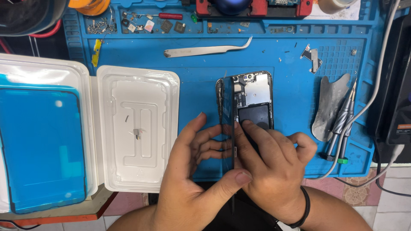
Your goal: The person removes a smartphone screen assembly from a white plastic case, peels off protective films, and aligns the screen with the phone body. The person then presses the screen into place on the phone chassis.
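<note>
While the opened phone [252,100] lies flat on the blue repair mat [197,90], its screen panel [227,124] stands on edge along the chassis's left side, hinged up like a book cover. Left hand [192,171] props that panel: fingers spread flat against its outer face, thumb hooked round the near edge, so it's loosely clamped on the panel, not squeezing. Right hand [274,162] rests on the chassis just right of the panel, index fingertip pressing down on the black battery area, other fingers curled. To do this well, I'd judge: keep the panel near upright so nothing between it and the board is strained, and keep the fingertip push light and straight. Curved tweezers [205,50] lie well beyond the hands, screwdrivers [342,124] and a metal pry tool [327,107] just right of the right hand, white plastic tray [137,128] left of the left hand.
</note>
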### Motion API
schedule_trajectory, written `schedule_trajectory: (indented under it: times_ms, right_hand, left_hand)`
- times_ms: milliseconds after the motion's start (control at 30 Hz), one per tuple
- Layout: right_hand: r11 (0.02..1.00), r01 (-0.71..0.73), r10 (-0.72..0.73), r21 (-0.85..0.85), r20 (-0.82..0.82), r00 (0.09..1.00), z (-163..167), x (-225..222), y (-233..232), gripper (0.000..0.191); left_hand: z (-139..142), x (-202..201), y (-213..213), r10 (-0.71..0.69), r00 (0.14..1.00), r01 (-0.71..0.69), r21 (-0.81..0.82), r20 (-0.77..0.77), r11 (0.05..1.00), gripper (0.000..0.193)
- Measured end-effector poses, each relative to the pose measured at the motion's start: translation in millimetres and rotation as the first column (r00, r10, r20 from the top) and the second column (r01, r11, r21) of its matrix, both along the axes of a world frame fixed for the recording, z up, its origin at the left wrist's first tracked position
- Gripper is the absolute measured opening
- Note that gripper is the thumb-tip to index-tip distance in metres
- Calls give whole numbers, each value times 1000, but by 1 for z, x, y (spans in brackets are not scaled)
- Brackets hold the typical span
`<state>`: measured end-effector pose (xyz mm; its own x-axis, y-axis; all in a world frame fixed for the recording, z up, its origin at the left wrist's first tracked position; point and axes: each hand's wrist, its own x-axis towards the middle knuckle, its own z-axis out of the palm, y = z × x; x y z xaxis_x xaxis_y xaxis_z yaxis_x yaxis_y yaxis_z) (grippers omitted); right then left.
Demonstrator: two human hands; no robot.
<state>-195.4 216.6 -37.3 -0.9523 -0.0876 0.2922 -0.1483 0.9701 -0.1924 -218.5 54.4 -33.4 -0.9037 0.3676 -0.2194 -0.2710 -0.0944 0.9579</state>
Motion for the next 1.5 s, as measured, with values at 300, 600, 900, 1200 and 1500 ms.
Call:
schedule_trajectory:
  times_ms: [300,600,900,1200,1500]
  right_hand:
    - [980,-72,70,184,16,997,8,8,-6,35]
    - [994,-85,77,72,113,991,19,6,-9,40]
    - [996,-92,93,-20,119,988,27,-4,-3,34]
    - [987,-131,144,-92,159,977,35,-6,5,37]
    - [931,-90,157,-353,167,973,30,-8,12,33]
  left_hand:
    - [0,3,-5,-4,1000,4,25,-16,1000,98]
    - [2,7,-15,-19,1000,18,61,10,998,95]
    - [5,5,-19,-31,999,31,21,11,999,95]
    - [6,6,-19,-19,998,17,38,56,999,95]
    - [8,7,-20,-22,997,20,21,70,1000,96]
